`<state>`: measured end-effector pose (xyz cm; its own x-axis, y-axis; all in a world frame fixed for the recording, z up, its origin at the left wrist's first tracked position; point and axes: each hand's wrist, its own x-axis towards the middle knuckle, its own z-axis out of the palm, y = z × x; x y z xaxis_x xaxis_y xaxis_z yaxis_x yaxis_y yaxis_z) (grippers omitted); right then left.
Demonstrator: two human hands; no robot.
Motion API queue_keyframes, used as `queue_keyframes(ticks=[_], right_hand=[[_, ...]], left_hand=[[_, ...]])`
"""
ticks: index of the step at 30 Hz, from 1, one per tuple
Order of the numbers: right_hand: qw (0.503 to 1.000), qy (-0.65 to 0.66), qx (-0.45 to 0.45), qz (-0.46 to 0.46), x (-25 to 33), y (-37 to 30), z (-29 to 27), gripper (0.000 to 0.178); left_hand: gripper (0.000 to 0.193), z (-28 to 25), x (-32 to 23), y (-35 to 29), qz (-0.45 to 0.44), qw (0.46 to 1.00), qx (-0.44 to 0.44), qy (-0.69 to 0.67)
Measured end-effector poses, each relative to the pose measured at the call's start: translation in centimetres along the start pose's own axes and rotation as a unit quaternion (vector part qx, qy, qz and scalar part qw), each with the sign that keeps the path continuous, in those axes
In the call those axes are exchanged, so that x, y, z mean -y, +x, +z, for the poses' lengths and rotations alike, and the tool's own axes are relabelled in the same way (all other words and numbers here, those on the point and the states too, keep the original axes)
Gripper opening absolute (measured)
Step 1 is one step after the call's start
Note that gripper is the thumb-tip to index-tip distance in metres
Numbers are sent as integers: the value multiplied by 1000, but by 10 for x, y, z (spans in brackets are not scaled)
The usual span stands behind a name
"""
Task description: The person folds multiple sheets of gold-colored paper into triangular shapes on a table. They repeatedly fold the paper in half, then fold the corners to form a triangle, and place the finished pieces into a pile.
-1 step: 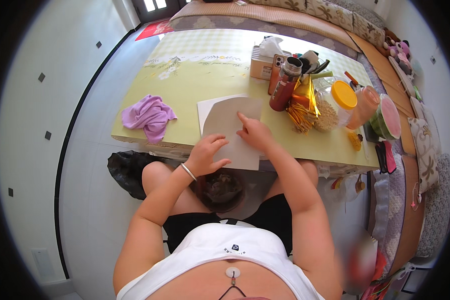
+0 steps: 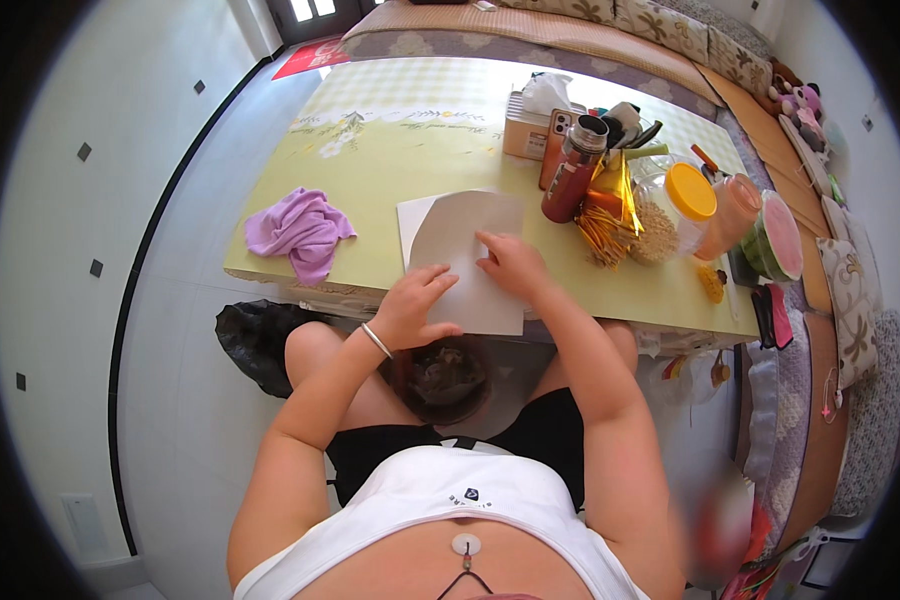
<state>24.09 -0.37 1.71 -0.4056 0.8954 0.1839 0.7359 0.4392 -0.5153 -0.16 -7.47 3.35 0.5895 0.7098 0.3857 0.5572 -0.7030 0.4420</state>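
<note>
A pale grey-white sheet of paper (image 2: 470,290) lies at the table's front edge, its near end reaching past that edge. Its far left side curves, and a second white sheet (image 2: 410,215) shows from beneath. My left hand (image 2: 417,308) rests at the sheet's left side, with thumb and fingers spread apart. On the right part of the sheet, my right hand (image 2: 515,268) presses its fingertips down, thumb and index finger apart. Whether either hand pinches an edge of the paper does not show; both look open.
A purple cloth (image 2: 298,235) lies left on the table (image 2: 390,160). At the right stand a red thermos (image 2: 573,172), a phone (image 2: 557,140), a tissue box (image 2: 523,130), a yellow-lidded jar (image 2: 670,215) and a cut watermelon (image 2: 775,238). Between my knees is a dark bin (image 2: 442,380).
My right index finger has drawn in from its stretched position and now bends more. The sheet's near edge sits slightly farther from me. My left hand is almost unchanged.
</note>
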Motion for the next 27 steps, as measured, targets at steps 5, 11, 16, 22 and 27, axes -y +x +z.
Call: queue_keyframes(ticks=[5, 11, 16, 22, 27], right_hand=[[993, -35, 0, -111, -16, -8, 3, 67], [974, -134, 122, -137, 7, -82, -27, 97], [991, -5, 28, -131, -33, -90, -10, 48], [960, 255, -111, 30, -31, -68, 2, 8], [933, 263, -167, 180, -28, -50, 14, 16]], left_hand=[[89, 10, 15, -15, 30, 979, 87, 181], [89, 13, 27, -22, 8, 988, 81, 134], [97, -12, 27, -9, 10, 990, 127, 53], [88, -23, 61, -17, 2, 983, 79, -166], [20, 0, 71, -10, -163, 943, -74, -281]])
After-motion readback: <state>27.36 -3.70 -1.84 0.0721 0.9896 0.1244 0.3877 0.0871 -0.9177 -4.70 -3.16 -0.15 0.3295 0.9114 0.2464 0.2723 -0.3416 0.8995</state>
